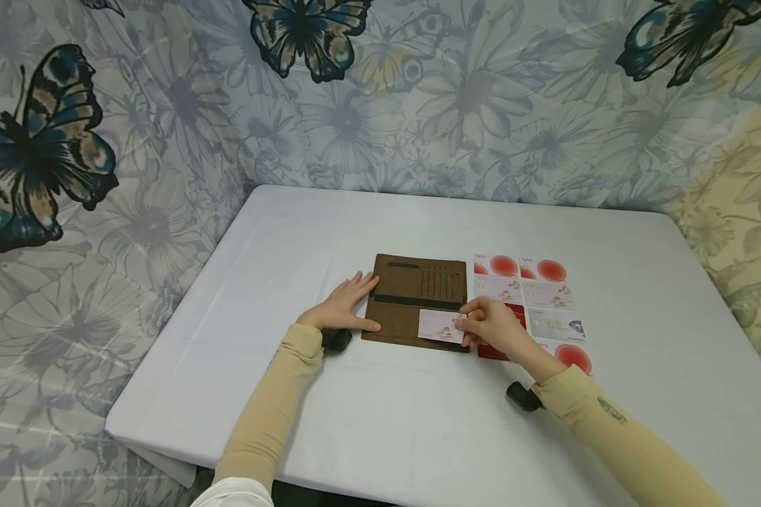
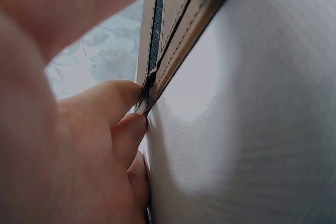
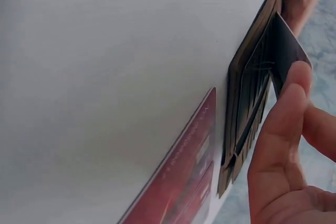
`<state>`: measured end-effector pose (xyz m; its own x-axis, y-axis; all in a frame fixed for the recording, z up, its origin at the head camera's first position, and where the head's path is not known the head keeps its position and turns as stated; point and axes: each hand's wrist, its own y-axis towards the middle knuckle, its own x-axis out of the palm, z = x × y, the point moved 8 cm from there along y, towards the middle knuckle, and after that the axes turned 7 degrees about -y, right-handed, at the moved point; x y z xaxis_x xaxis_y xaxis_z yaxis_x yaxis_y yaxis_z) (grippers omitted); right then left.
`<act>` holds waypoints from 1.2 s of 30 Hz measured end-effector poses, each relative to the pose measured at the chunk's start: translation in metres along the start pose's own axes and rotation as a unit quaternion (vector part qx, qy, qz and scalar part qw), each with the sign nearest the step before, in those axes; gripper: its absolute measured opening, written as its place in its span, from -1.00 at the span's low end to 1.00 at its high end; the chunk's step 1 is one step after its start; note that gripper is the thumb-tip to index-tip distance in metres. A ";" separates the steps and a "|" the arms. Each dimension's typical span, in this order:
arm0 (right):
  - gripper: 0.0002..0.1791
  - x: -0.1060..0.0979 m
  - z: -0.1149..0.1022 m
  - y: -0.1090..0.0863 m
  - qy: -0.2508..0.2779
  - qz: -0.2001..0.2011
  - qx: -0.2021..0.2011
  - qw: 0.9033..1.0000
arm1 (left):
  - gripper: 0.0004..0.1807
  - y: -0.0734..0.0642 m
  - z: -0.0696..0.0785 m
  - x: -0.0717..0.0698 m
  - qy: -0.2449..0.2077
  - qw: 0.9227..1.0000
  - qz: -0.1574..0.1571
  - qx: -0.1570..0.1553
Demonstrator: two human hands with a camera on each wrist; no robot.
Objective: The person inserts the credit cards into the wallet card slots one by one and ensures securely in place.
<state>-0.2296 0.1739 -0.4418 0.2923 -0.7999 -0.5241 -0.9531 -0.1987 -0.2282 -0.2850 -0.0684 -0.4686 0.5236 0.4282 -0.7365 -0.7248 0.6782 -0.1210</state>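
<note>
Wallet (image 1: pixel 398 282): brown, stitched
Card (image 1: pixel 436 325): pale pink — pinched, right hand (image 1: pixel 493 325)
Left hand (image 1: pixel 341 304): spread, touching wallet
Table (image 1: pixel 393 422): white — butterfly-print backdrop (image 1: pixel 380 134)

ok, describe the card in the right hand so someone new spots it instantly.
On the white table, find the brown wallet. At the right part of its near half, the right hand pinches a pale pink card by its right edge. Unlike the cards laid out to the wallet's right, it is held over the wallet.
</note>
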 end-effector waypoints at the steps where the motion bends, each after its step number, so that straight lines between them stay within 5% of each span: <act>1: -0.66 0.000 -0.001 0.001 -0.007 0.000 -0.001 1.000 | 0.11 0.000 0.000 0.000 0.000 1.000 0.001 0.000; 15: -0.73 0.009 -0.010 0.014 -0.051 -0.007 -0.005 0.999 | 0.12 -0.001 -0.001 -0.001 0.008 1.000 0.001 -0.004; 22: -0.76 0.016 -0.015 0.017 -0.127 -0.001 -0.021 0.992 | 0.11 -0.001 0.002 -0.001 -0.002 1.000 0.001 0.000; 31: -0.64 0.008 -0.009 0.002 -0.162 -0.002 -0.016 0.987 | 0.11 0.001 0.001 0.001 -0.001 1.000 -0.001 -0.004; 36: -0.76 0.007 -0.003 -0.009 -0.155 -0.009 0.010 0.988 | 0.12 0.001 -0.001 0.000 0.007 1.000 0.001 -0.004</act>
<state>-0.2193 0.1684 -0.4407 0.3222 -0.5846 -0.7446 -0.9467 -0.1981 -0.2541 -0.2865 -0.0684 -0.4696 0.5157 0.4216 -0.7458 -0.7298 0.6721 -0.1247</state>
